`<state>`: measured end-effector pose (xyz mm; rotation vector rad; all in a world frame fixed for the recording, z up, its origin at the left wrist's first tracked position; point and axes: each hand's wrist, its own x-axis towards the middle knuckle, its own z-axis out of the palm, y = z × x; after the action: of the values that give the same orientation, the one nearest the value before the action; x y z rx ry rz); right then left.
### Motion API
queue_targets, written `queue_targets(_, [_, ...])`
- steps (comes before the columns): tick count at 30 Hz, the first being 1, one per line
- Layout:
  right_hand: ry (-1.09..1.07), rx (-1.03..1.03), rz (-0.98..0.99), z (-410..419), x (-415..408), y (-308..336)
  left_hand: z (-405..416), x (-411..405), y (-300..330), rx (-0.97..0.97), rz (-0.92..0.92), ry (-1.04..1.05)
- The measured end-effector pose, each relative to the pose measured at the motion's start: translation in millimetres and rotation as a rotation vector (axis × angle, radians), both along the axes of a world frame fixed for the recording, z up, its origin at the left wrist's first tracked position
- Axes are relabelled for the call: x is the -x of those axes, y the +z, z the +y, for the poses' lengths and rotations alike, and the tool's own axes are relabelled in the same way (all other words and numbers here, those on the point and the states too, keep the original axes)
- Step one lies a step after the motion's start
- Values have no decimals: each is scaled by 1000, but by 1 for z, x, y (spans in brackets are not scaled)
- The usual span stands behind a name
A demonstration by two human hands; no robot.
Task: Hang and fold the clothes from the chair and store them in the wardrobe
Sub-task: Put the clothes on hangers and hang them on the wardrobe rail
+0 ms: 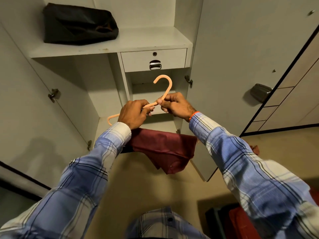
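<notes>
We're in a home, a bedroom corner by the look of it: a grey built-in wardrobe [110, 45] stands open, shelves inside, a locked drawer [153, 59] with a chrome pull, a dark bag [77, 25] up top, beige floor [138, 187] below.

Both hands [133, 113] [177, 105] grip peach hanger [164, 87] (maroon garment [164, 149] below).

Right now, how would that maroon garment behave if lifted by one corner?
The maroon garment is probably floppy: it drapes and folds below both hands. Likely light, being thin cloth. It could slide off the peach hanger, which looks smooth.
</notes>
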<state>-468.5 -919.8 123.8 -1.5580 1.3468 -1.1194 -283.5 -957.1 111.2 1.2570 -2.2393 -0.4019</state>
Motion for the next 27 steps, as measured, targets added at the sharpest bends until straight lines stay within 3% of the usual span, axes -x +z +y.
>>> queue_targets(7, [-30,120,105,-28,-14,31,-33,-20,40,-70,129,-7])
queue_targets(11, [-133,191,242,-51,-19,46,-57,-39,68,-43,152,-10])
queue_targets(18, [-257,369,295,-103,-38,92,-118,-56,122,41,184,-6])
queue_targets(20, [-295,405,328,-125,-40,108,-139,-54,133,122,220,40])
queue_targets(24, [-342,476,348,-170,-31,134,-170,-46,143,600,306,133])
queue_targets(27, [-380,500,382,-209,-14,149,-196,-34,139,607,157,-54])
